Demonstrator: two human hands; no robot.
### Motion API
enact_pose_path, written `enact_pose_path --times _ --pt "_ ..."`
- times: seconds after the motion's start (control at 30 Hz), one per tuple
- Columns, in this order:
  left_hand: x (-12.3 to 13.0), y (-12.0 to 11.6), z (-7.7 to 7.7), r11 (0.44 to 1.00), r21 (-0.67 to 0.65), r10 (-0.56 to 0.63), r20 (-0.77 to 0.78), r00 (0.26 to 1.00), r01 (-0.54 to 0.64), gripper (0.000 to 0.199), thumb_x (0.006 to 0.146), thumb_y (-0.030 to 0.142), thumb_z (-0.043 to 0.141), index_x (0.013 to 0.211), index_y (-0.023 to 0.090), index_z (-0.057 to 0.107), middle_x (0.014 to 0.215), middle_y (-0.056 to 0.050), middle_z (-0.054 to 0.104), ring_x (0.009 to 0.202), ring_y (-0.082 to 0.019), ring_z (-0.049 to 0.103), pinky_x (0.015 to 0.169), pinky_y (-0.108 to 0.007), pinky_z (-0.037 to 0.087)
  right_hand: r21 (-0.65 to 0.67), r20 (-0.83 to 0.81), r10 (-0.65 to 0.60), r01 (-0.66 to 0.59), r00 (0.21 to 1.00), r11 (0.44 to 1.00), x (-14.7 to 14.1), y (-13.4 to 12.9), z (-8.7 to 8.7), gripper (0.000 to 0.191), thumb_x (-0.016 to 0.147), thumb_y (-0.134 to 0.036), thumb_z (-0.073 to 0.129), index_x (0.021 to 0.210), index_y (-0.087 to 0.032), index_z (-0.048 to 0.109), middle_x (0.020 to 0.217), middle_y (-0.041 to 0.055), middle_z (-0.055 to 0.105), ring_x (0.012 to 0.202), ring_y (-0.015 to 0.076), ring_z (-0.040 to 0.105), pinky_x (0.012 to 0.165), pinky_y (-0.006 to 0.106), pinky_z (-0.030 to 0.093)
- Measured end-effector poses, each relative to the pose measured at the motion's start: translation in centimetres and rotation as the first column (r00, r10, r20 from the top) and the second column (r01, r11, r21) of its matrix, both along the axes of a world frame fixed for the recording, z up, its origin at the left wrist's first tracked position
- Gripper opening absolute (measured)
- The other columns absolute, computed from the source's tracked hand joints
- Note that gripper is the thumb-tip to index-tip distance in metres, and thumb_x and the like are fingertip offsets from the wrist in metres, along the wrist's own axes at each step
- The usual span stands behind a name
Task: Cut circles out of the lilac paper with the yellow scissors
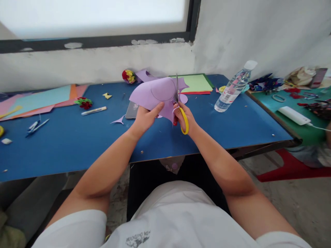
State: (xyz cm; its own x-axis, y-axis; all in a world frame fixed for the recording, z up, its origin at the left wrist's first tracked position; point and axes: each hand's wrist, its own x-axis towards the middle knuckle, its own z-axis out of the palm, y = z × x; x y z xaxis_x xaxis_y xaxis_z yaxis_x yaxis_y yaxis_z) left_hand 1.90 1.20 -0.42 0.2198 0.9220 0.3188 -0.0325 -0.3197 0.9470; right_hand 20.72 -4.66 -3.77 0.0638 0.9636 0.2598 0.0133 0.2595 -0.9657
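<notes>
My left hand (146, 117) grips a sheet of purple paper (155, 90), thumb on top, holding it above the blue table. A round outline is drawn on the sheet. In my right hand (188, 119) is a pair of scissors (185, 120) with yellow handles, its blades pointing away from me at the right edge of the paper. Some cut edges curl near the blades. Under the sheet, a grey flat object (131, 111) shows in part, and a purple paper disc (183, 99) lies just right of the scissors. A purple scrap (119, 120) rests left of my left hand.
A water bottle (234, 88) stands tilted-looking at the right. Green paper (198, 83) lies at the back. Coloured sheets (51, 100), a utility knife (93, 111), pens (37, 127) and a red-green paper flower (83, 102) are to the left. A white power bank (294, 115) sits on the neighbouring green table.
</notes>
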Motion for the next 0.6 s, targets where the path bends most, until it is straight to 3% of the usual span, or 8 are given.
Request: enact_pose_path --times 0.27,0.6 --pt "0.25 0.19 -0.4 1.0 -0.01 -0.006 0.015 1.0 0.006 0.072 0.066 0.081 0.112 0.067 0.022 0.071 0.059 0.002 0.06 0.055 -0.011 0.054 0.053 -0.027 0.047 0.045 -0.006 0.008 -0.008 1.0 0.999 0.12 0.31 -0.4 0.097 0.078 -0.125 0.074 0.102 -0.032 0.06 0.063 -0.0053 0.053 0.053 0.0193 0.052 0.051 0.036 0.046" --pt "0.53 0.08 -0.47 0.999 -0.05 -0.006 0.044 0.999 0.008 0.072 0.062 0.083 0.112 0.076 0.022 0.076 0.065 0.0 0.067 0.057 -0.013 0.06 0.055 -0.028 0.053 0.05 -0.039 -0.025 0.027 0.999 0.998 -0.07 0.33 -0.56 0.096 0.08 -0.123 0.076 0.103 -0.031 0.064 0.065 -0.0054 0.053 0.053 0.018 0.052 0.049 0.034 0.042"
